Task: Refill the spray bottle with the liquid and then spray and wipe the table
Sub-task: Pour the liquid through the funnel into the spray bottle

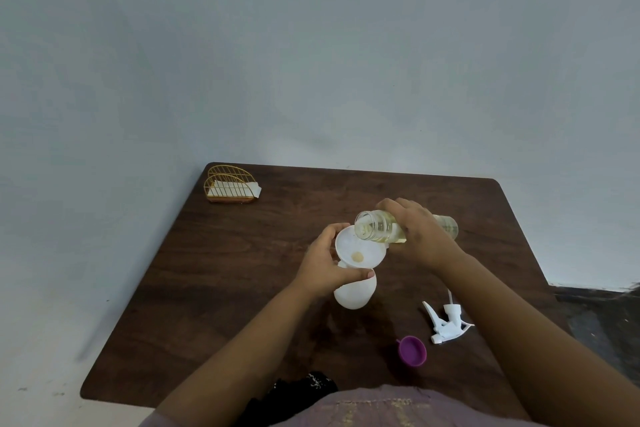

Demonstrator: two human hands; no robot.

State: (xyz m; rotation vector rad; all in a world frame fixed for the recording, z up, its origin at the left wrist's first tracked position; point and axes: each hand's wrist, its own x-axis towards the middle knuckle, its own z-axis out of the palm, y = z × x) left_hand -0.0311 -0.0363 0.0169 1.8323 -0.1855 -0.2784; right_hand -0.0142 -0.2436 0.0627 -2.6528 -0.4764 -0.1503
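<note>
At the middle of the dark wooden table (242,270), the left hand (323,265) grasps a white plastic funnel (360,248) seated in the white spray bottle (355,293). The right hand (417,232) grips a clear bottle of yellowish liquid (379,226), tipped over the funnel.

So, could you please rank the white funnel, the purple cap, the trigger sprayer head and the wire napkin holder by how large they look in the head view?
Largest to smallest as they appear:
1. wire napkin holder
2. white funnel and trigger sprayer head: too alike to rank
3. purple cap
The holder sits farthest away, so its lead is probably real.
</note>
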